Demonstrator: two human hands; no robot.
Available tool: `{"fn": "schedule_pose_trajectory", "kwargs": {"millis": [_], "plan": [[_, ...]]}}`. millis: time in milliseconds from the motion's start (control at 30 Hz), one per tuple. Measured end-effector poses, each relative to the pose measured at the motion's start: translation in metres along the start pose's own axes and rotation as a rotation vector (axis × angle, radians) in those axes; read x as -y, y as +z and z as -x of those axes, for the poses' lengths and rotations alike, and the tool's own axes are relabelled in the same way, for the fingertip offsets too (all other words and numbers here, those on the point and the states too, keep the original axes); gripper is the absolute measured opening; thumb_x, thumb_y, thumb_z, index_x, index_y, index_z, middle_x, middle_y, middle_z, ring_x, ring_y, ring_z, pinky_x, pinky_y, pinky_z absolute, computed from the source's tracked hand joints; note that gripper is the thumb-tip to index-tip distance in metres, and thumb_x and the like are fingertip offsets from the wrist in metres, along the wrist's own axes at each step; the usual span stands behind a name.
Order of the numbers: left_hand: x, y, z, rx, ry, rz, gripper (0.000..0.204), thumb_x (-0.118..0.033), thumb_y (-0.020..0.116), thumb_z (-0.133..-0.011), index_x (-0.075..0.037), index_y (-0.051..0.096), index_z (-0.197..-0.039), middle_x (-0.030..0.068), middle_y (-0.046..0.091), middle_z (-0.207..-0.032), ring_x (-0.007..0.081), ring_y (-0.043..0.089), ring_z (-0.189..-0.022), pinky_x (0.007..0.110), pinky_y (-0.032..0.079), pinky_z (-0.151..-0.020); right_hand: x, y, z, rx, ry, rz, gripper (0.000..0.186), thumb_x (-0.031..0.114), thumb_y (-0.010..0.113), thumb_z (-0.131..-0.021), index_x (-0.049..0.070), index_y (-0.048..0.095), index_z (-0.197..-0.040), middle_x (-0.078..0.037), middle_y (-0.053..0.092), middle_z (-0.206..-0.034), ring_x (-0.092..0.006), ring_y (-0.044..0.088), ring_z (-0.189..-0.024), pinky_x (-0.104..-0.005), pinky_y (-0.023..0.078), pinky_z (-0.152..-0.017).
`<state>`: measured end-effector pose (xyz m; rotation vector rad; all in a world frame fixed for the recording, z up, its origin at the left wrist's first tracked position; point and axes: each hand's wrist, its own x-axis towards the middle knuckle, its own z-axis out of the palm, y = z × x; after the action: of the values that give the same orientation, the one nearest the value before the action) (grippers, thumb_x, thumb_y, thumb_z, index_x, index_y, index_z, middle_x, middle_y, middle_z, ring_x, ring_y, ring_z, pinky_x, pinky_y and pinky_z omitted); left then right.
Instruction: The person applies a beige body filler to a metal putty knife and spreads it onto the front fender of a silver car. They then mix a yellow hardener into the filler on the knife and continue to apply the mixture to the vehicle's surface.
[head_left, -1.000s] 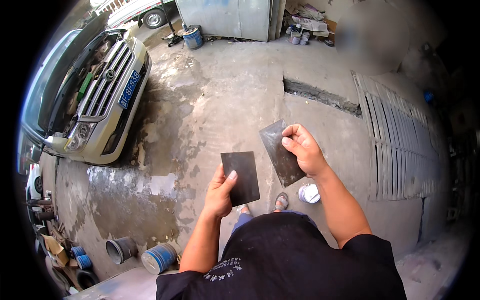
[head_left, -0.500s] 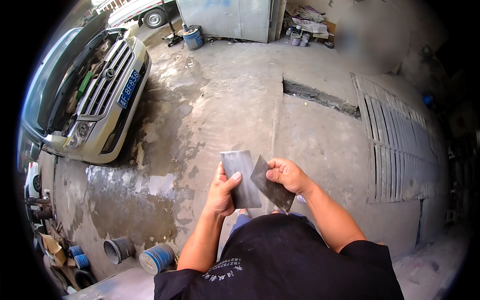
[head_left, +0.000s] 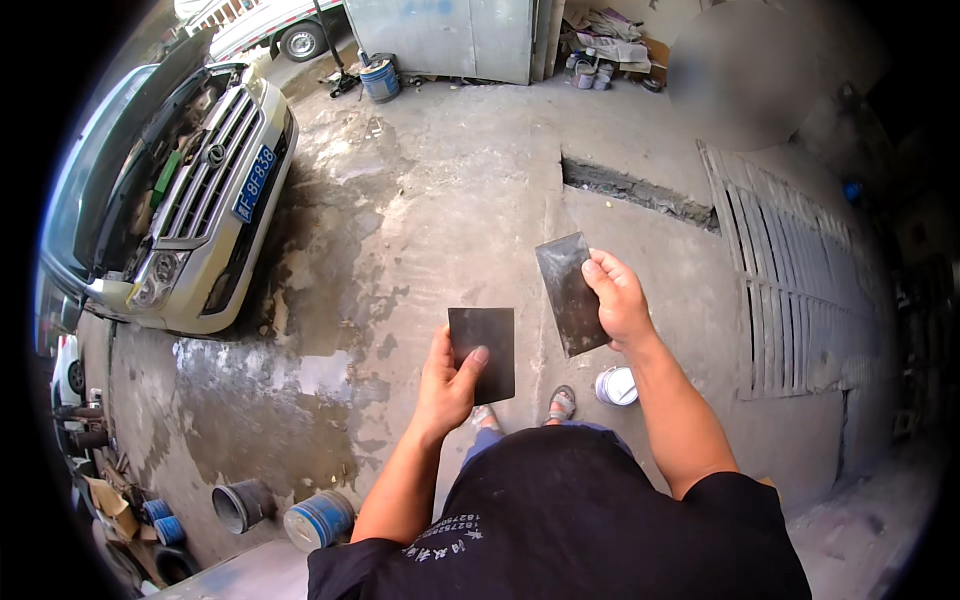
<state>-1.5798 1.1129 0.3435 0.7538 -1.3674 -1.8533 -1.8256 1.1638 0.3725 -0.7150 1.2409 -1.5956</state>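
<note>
A fisheye camera looked down from the head, past the near black short-sleeved shirt point(head_left: 610, 510), over the bare left hand point(head_left: 446, 392) and bare right hand point(head_left: 622, 305), toward grey concrete floor point(head_left: 465, 200).

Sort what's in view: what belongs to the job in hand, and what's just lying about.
In hand:
plain dark sheet, held by the left hand
smudged dark sheet, held by the right hand

Lying about, it seems:
white tub near the feet
grey bucket
blue bucket beside it
cardboard box
papers at the back

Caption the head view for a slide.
Left hand holds one plate, right hand another; at left, a vehicle, hood up.
</note>
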Motion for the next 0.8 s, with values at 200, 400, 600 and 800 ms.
{"fn": "schedule_pose_trajectory", "kwargs": {"millis": [200, 400, 600, 800], "plan": [[-0.009, 0.001, -0.003, -0.029, -0.117, 0.163, 0.035, -0.004, 0.052, -0.093, -0.002, 0.042, -0.126, 0.0077, 0.055, -0.116, 0.0136, 0.054, -0.104, 0.031, 0.045, -0.091, -0.022, -0.022, 0.018, 0.034, -0.020, 0.279, 0.029, 0.022, 0.053, -0.098, 0.002, 0.052, -0.120, 0.004, 0.055, -0.080, -0.0026, 0.045, -0.073, -0.0190, 0.038, -0.072], [-0.007, -0.003, -0.001, 0.029, -0.195, 0.123, 0.033, -0.006, 0.057, -0.092, -0.003, 0.044, -0.122, 0.0064, 0.057, -0.113, 0.0129, 0.055, -0.101, 0.032, 0.045, -0.091, -0.030, -0.037, 0.014, 0.094, 0.102, 0.460, 0.031, 0.034, 0.063, -0.092, 0.004, 0.059, -0.093, 0.004, 0.055, -0.076, -0.0046, 0.045, -0.070, -0.0215, 0.038, -0.062], [-0.013, 0.004, 0.002, 0.151, -0.220, 0.009, 0.034, -0.007, 0.056, -0.092, -0.001, 0.045, -0.124, 0.0065, 0.057, -0.111, 0.0123, 0.054, -0.101, 0.031, 0.045, -0.090, -0.007, -0.008, 0.001, 0.182, 0.007, 0.618, 0.031, 0.034, 0.067, -0.087, 0.003, 0.062, -0.085, -0.003, 0.058, -0.082, -0.0093, 0.051, -0.072, -0.0259, 0.044, -0.067], [-0.008, 0.006, 0.006, 0.232, -0.246, -0.085, 0.035, -0.004, 0.055, -0.092, 0.000, 0.045, -0.126, 0.0059, 0.058, -0.107, 0.0117, 0.054, -0.098, 0.029, 0.045, -0.087, 0.010, 0.046, 0.002, 0.499, -0.276, 0.838, 0.026, 0.026, 0.065, -0.086, 0.001, 0.063, -0.092, -0.013, 0.062, -0.087, -0.0260, 0.060, -0.082, -0.0351, 0.048, -0.073]]}}
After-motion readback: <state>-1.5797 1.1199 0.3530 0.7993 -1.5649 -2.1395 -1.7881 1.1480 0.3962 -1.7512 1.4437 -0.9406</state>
